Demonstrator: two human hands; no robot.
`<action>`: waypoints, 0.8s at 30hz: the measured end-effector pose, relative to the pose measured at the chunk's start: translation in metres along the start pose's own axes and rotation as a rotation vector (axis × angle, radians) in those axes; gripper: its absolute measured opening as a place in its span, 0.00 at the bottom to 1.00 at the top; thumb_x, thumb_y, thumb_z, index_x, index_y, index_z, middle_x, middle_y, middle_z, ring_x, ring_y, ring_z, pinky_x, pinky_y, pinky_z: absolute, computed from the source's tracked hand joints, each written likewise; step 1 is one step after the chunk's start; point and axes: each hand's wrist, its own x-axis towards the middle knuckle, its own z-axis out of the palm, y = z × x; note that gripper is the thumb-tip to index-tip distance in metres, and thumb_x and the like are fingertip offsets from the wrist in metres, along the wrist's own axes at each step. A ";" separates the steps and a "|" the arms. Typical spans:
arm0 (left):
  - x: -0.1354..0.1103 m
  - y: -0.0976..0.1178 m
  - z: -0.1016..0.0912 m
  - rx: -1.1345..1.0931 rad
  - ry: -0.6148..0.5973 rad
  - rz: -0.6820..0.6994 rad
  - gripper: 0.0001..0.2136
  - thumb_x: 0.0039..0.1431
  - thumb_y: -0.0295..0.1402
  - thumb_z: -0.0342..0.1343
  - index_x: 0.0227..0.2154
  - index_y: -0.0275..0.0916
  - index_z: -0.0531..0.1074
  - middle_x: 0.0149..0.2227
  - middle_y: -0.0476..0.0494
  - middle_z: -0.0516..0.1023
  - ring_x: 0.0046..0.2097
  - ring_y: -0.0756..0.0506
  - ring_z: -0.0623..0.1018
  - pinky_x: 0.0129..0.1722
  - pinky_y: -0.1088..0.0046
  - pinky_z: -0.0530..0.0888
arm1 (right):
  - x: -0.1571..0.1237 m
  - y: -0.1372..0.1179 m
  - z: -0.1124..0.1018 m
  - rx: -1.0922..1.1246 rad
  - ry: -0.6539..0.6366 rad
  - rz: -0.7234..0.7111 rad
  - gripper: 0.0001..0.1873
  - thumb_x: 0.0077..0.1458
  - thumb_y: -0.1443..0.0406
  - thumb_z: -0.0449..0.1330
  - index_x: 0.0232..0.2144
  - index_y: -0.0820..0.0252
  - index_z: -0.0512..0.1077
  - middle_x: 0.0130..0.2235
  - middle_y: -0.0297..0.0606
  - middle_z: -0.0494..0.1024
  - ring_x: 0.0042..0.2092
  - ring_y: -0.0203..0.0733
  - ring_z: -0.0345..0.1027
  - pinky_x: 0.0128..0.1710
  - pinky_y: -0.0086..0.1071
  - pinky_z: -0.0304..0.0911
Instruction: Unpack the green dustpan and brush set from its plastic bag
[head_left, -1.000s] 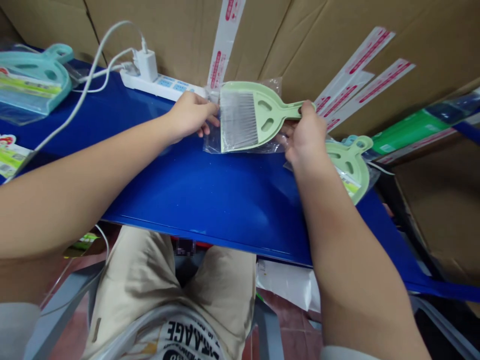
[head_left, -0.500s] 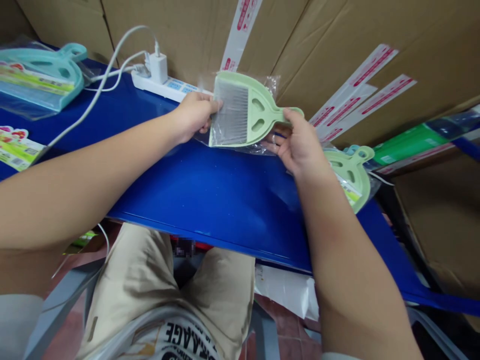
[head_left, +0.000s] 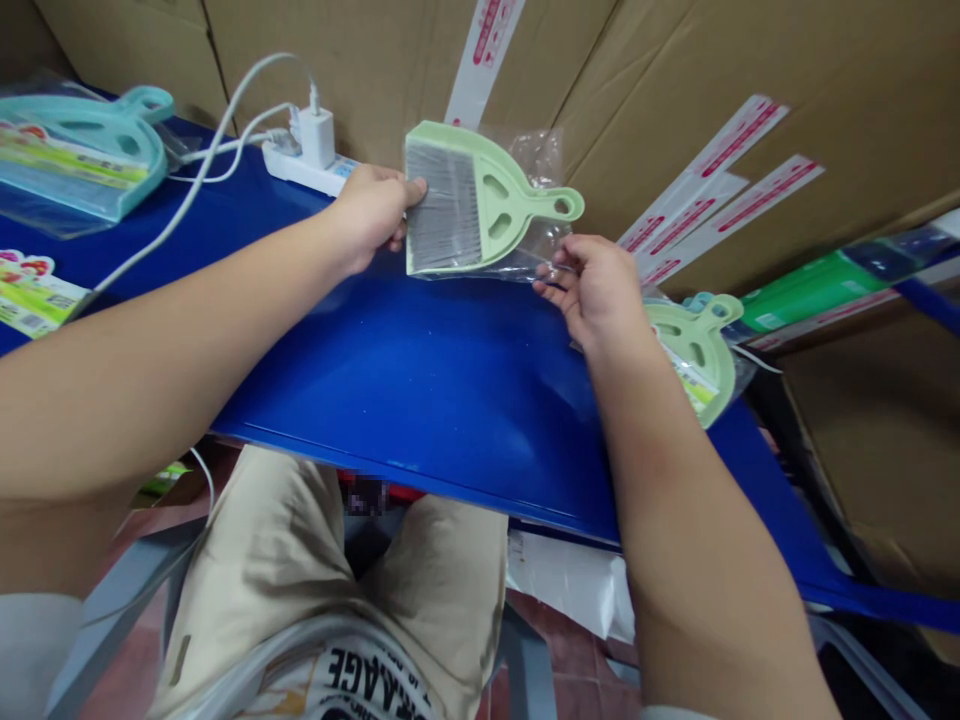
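A light green dustpan with a grey brush [head_left: 480,195] nested in it is held above the blue table [head_left: 420,370], handle pointing right. My left hand [head_left: 371,215] grips its left edge with the thumb on the bristles. A clear plastic bag [head_left: 536,160] hangs around and behind the dustpan. My right hand [head_left: 596,290] is closed, pinching the bag's lower right edge just below the handle.
A teal dustpan set in a bag [head_left: 82,150] lies at the far left beside printed labels [head_left: 30,290]. A white power strip with charger [head_left: 311,150] and cables sits by the cardboard boxes [head_left: 675,80]. Another green dustpan [head_left: 694,350] lies at right.
The dustpan has been lifted and shifted left. My right hand let go of its handle and now pinches the bag's edge; my left hand moved onto the dustpan's left side.
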 end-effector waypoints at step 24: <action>-0.014 0.037 -0.011 -0.163 0.441 0.052 0.18 0.86 0.34 0.51 0.33 0.44 0.56 0.24 0.57 0.55 0.29 0.52 0.60 0.29 0.75 0.63 | 0.004 -0.006 -0.015 -0.562 0.470 -0.174 0.14 0.58 0.75 0.58 0.27 0.50 0.65 0.25 0.29 0.68 0.30 0.45 0.72 0.40 0.43 0.71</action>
